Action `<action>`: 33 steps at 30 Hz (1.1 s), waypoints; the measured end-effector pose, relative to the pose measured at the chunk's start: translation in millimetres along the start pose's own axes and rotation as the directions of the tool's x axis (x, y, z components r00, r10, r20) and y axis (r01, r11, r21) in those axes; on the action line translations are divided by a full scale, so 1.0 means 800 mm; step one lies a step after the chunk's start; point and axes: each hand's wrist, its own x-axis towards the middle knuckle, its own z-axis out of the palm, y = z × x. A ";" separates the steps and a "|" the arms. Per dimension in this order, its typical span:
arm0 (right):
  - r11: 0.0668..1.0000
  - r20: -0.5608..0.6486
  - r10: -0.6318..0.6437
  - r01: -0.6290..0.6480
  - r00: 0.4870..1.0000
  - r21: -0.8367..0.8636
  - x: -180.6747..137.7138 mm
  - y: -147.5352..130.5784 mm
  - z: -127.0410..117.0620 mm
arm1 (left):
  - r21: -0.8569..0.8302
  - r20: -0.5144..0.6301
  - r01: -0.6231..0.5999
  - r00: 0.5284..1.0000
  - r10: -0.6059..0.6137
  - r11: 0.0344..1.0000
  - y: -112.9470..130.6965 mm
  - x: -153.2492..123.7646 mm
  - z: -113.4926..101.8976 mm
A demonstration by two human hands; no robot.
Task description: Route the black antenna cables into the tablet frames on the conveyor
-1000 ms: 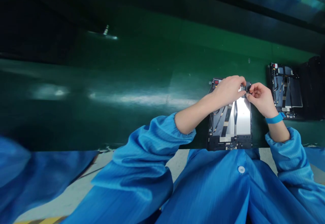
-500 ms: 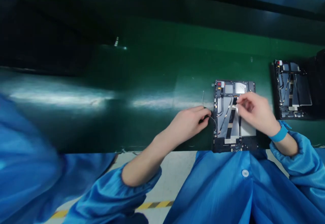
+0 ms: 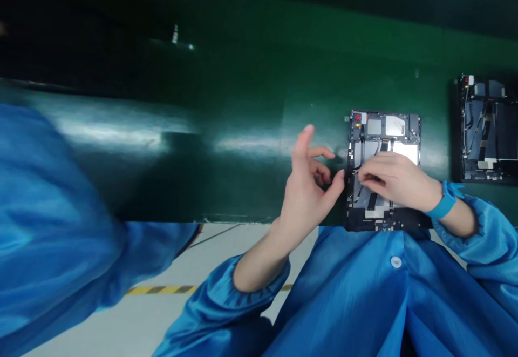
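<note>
An opened tablet (image 3: 376,219) lies flat on the green bench, showing its dark frame, silver plates and flat cables. My right hand (image 3: 400,180), with a blue band at the wrist, rests over its middle. The fingers there are pinched together near the tablet's left side, and whatever is between them is too small to make out. Just left of the tablet is my left hand (image 3: 305,195), open, the index finger raised and the thumb tip close to the tablet's left edge. Part of the cables is hidden under my right hand.
A second opened tablet (image 3: 479,138) sits farther right on the green bench (image 3: 243,179). On the left, a co-worker's blue sleeve (image 3: 52,211) reaches over the bench's front edge. Yellow-and-black tape (image 3: 162,289) marks the floor.
My left hand has let go of a thin wire, opened and lifted its index finger. My right hand has moved down and left across the tablet. The view has shifted slightly.
</note>
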 end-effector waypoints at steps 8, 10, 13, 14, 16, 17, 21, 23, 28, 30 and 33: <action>0.997 -0.022 -0.075 0.075 0.997 -0.004 0.026 0.020 0.002 | -0.434 0.354 0.432 0.889 -0.291 0.791 -0.018 -0.004 0.015; 0.998 -0.022 -0.056 0.056 0.998 0.000 0.032 0.022 0.003 | -0.444 0.360 0.450 0.882 -0.305 0.775 -0.017 -0.003 0.015; 0.998 -0.039 -0.060 0.062 0.997 0.028 0.035 0.026 0.004 | -0.441 0.346 0.474 0.873 -0.343 0.762 -0.015 -0.001 0.017; 0.997 -0.050 -0.066 0.068 0.997 0.039 0.035 0.027 0.005 | -0.432 0.339 0.484 0.869 -0.361 0.760 -0.014 -0.001 0.018; 0.996 -0.072 -0.074 0.078 0.995 0.053 0.036 0.030 0.006 | -0.415 0.328 0.503 0.860 -0.391 0.758 -0.012 0.002 0.020; 0.995 -0.082 -0.076 0.080 0.994 0.056 0.036 0.031 0.007 | -0.409 0.323 0.508 0.858 -0.401 0.758 -0.011 0.004 0.021; 0.995 -0.121 -0.077 0.084 0.990 0.058 0.036 0.034 0.010 | -0.408 0.266 0.477 0.878 -0.399 0.778 -0.011 0.015 0.023; 0.995 -0.128 -0.077 0.085 0.989 0.057 0.036 0.035 0.012 | -0.422 0.248 0.449 0.893 -0.375 0.788 -0.014 0.020 0.024; 0.996 -0.123 -0.072 0.078 0.990 0.047 0.038 0.036 0.015 | -0.460 0.271 0.403 0.912 -0.307 0.791 -0.021 0.025 0.022; 0.996 -0.126 -0.068 0.074 0.990 0.044 0.038 0.036 0.016 | -0.460 0.281 0.399 0.913 -0.297 0.793 -0.022 0.024 0.021; 0.996 -0.132 -0.067 0.074 0.989 0.053 0.038 0.036 0.017 | -0.456 0.276 0.392 0.916 -0.292 0.799 -0.022 0.025 0.022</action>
